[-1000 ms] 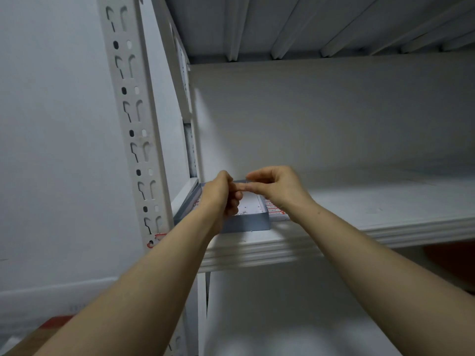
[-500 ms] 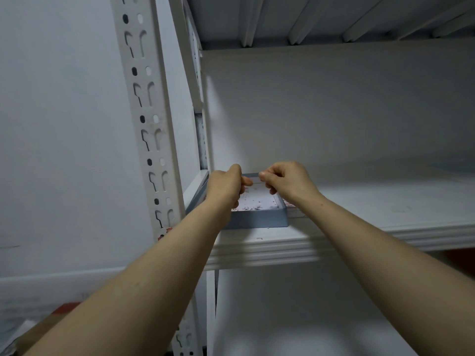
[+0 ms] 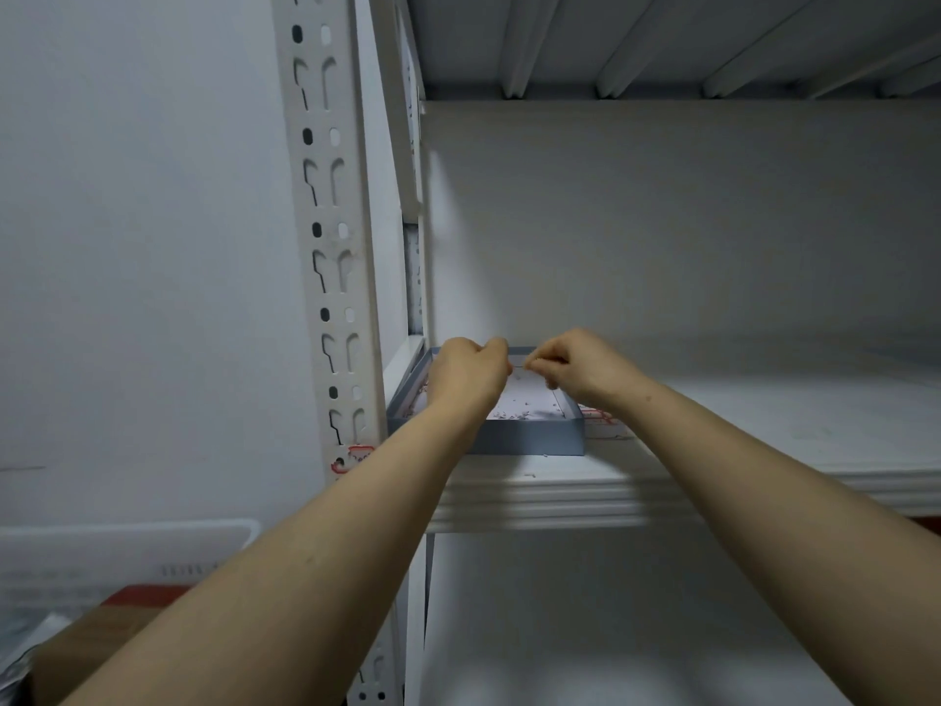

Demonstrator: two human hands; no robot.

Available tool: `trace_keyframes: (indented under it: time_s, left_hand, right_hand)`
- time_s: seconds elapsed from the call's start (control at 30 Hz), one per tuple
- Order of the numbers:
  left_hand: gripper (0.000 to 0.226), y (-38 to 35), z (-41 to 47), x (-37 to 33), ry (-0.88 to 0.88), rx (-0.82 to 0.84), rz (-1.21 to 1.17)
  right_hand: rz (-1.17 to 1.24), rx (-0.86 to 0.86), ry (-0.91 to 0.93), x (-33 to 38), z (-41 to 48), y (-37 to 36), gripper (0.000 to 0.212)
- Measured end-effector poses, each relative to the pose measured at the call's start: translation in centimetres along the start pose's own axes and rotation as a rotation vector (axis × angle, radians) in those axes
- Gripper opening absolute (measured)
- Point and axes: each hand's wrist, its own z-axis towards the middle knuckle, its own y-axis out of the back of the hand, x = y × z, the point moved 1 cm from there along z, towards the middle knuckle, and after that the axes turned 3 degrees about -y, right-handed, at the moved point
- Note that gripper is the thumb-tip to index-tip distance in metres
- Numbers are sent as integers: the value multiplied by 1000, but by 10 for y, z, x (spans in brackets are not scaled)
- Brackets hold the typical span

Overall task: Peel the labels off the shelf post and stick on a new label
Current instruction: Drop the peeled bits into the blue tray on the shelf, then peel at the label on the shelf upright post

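Head view: left hand (image 3: 466, 374) and right hand (image 3: 580, 366), fingers curled, have drawn slightly apart over tray (image 3: 529, 439) at shelf's (image 3: 560, 494) left end; whether they pinch a scrap, cannot tell. Red-marked label (image 3: 352, 457) remains on post (image 3: 331, 247); peeling looks unfinished.

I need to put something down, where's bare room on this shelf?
Free: the white shelf board right of the red-printed label sheet, and a narrow strip between the shallow grey-blue tray and the front edge. Crowded: the left corner by the white slotted post, where the left hand and right hand meet over the tray.
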Motion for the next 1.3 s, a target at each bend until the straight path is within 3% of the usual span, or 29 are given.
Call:
trace_keyframes:
  time_s: [0.1,0.2,0.37,0.47,0.53,0.63,0.73,0.8,0.9,1.0,1.13,1.23,1.3]
  left_hand:
    - [34,0,0,1,-7,2,49]
    - [27,2,0,2,-8,9,68]
    - [18,5,-1,3,-7,-5,66]
    - [21,9,-9,3,-51,-10,89]
    - [23,13,-20,0,-139,-8,105]
    - [32,20,-42,2,-336,-64,121]
    - [38,32,-67,19,-609,-262,147]
    - [43,40,-79,38,-670,-435,148]
    - [42,54,-86,69,-500,-578,6]
    - [46,69,-88,94,-270,-596,-125]
    - [28,85,-79,120,60,-410,-294]
    - [55,91,-69,127,160,-230,-403]
    - [61,88,-67,128,158,-151,-416]
  right_hand:
    - [146,102,14,1,-6,3,41]
    - [163,37,-30,2,-5,6,55]
    - [341,-121,-59,1,-4,5,13]
    - [223,-175,-45,3,-5,2,12]
    - [185,-167,-41,5,-7,-2,24]
    - [331,-259,33,20,-21,-3,23]
    - [422,-369,169,43,-47,-9,23]
    - [462,-363,241,57,-65,-20,22]
    - [458,-338,304,71,-84,-42,21]
    - [447,-305,324,79,-94,-63,20]
    - [385,-326,366,84,-99,-83,15]
    - [239,-402,467,89,-97,-96,12]
    - [105,-494,544,92,-93,-102,14]
